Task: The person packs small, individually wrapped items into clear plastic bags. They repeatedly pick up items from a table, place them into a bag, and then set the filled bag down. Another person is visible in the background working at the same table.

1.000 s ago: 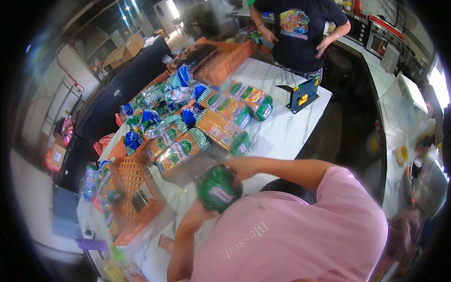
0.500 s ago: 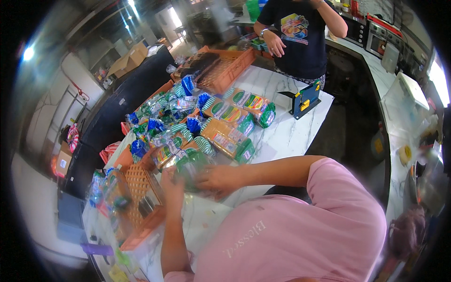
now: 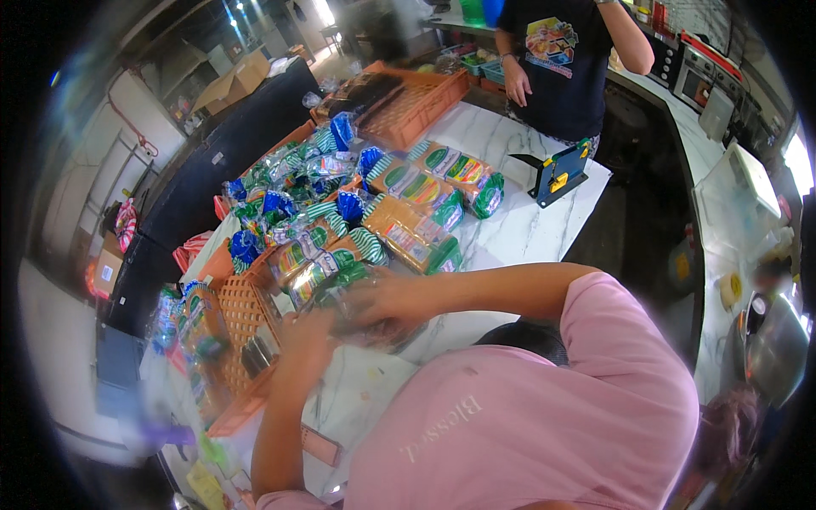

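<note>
My right hand (image 3: 387,299) is closed on a clear and green plastic bread bag (image 3: 342,289) at the near edge of a pile of bread loaves. Blurred by motion, my left hand (image 3: 306,336) is closed at the bag's near left side, its fingertips partly hidden. What lies inside the bag between my hands is too smeared to make out. Just beyond it are wrapped loaves (image 3: 314,259) in clear film with green and white striped ends. Another wrapped loaf (image 3: 406,231) lies to the right of these, with two more behind it.
An orange crate (image 3: 242,310) stands left of my hands, with wrapped bread beside it. A second orange crate (image 3: 433,102) is at the table's far end. A dark blue and yellow device (image 3: 559,177) stands near the right edge. Across the table is a person in a black shirt (image 3: 552,64).
My left hand has moved slightly left and down, and the bag between my hands has shifted. The view has turned a little. The person opposite has lowered one hand.
</note>
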Motion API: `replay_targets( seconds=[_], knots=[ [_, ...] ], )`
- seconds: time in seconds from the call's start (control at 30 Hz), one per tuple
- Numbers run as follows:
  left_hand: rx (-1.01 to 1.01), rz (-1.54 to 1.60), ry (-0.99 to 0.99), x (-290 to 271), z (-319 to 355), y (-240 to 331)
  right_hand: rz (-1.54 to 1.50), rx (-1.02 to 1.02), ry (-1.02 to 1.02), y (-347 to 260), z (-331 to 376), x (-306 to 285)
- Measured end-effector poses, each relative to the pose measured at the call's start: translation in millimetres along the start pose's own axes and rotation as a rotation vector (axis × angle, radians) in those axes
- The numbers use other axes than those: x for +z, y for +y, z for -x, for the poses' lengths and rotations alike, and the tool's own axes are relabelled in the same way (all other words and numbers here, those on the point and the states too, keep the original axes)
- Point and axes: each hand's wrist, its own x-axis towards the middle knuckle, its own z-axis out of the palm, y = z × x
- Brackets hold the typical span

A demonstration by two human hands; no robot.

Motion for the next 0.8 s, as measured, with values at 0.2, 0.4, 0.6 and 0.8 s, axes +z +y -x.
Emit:
replay_targets(
  seconds=[0.2, 0.4, 0.6, 0.8],
  knots=[
    [0.281, 0.313, -0.015, -25, -12, 22, 0.056, -0.150, 0.045, -3, -2, 10],
    [0.183, 0.262, 0.004, -54, -12, 9, -0.382, 0.039, -0.146, 3, -1, -44],
    [0.133, -0.010, 0.066, -77, 3, -32, 0.116, 0.021, -0.131, -3, -12, -117],
    [0.241, -0.153, 0.260, -92, -6, -9, 0.354, -0.011, -0.094, -45, -14, -152]
  ],
)
